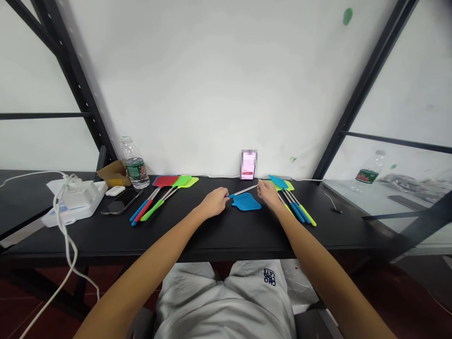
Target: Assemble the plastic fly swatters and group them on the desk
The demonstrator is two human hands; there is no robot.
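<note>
Left-hand fingers [222,193] are gripping a metal rod [246,190] by its blue end [231,195], right-hand fingers [260,186] pinching the other, just beyond the blue swatter head [246,202].

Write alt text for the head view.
A person's left hand and right hand hold a blue-and-metal rod between them, near a separate blue swatter head on a black table. More swatters lie on both sides; a lit phone stands by the wall.
</note>
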